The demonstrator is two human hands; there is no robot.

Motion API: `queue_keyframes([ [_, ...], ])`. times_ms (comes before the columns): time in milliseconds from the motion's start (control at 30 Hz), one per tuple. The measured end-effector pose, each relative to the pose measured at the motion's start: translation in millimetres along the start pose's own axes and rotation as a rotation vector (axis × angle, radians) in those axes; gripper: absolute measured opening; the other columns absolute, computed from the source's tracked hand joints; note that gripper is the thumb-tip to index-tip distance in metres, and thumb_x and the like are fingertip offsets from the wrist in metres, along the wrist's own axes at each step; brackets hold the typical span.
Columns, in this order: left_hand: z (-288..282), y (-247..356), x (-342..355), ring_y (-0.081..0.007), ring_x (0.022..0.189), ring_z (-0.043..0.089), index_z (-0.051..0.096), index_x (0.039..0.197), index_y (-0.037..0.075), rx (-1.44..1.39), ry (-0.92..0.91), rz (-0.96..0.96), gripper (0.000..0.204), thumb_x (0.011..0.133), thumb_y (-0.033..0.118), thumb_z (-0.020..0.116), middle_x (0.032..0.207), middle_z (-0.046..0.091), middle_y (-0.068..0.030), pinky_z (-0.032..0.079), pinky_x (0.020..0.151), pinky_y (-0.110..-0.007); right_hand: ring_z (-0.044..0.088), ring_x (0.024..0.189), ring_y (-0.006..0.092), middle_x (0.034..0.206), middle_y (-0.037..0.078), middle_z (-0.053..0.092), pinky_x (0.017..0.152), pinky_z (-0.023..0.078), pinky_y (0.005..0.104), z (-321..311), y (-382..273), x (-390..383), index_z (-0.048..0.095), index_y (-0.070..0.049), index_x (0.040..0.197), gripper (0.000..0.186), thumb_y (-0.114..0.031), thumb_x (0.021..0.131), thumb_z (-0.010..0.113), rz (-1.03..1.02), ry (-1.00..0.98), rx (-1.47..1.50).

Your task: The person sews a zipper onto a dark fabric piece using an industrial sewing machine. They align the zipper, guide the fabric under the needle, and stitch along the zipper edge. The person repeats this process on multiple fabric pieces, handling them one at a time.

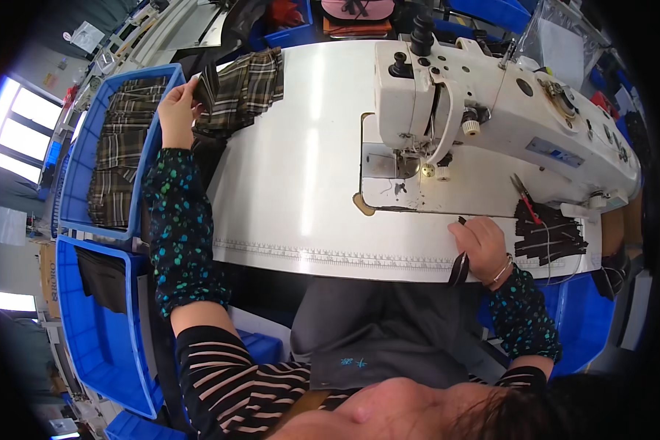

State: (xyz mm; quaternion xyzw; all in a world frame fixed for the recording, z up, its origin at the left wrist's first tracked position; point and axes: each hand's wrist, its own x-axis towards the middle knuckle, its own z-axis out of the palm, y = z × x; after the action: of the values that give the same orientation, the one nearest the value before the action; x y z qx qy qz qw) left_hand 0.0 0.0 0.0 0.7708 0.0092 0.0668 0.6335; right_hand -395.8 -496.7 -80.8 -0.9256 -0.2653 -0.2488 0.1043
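At the far left of the table, my left hand (177,116) pinches the edge of a dark cloth piece (207,88). This piece stands up beside a pile of brown plaid cloth pieces (251,86). Near the front edge, on the right, my right hand (482,246) is closed around a short black strip (458,270), whose ends stick out above and below the fingers. Just right of that hand lies a stack of similar dark strips (550,236), with small red-handled scissors (528,204) at its top edge.
A white sewing machine (484,110) stands on the white table (293,176), its needle area ahead of my right hand. A printed ruler (330,257) runs along the front edge. Left stand a blue crate (145,147) of plaid cloth and another blue crate (110,352) with dark cloth.
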Motion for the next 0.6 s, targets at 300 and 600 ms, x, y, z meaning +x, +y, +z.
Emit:
queue_keyframes([
  [300,72,14,-302,-0.0116,0.099,0.071,0.054,0.131,0.007,-0.625,-0.529,-0.571,0.022,0.108,0.007,0.056,0.116,0.069,-0.0042,0.059,0.081,-0.026,0.068,0.098,0.0255,0.122,0.012,0.069,0.087,0.058,0.0402,0,-46,68,0.071,-0.003,0.122,0.036,-0.013,0.088,0.065,-0.152,0.014,0.049],
  [600,88,-5,-350,-0.0163,0.113,0.066,0.048,0.128,0.008,-0.942,-0.647,-0.348,0.021,0.109,0.006,0.058,0.119,0.065,-0.0064,0.056,0.099,-0.034,0.071,0.102,0.0268,0.129,0.014,0.070,0.095,0.058,0.0417,0,-68,81,0.071,0.000,0.124,0.039,-0.015,0.089,0.063,-0.219,0.102,0.118],
])
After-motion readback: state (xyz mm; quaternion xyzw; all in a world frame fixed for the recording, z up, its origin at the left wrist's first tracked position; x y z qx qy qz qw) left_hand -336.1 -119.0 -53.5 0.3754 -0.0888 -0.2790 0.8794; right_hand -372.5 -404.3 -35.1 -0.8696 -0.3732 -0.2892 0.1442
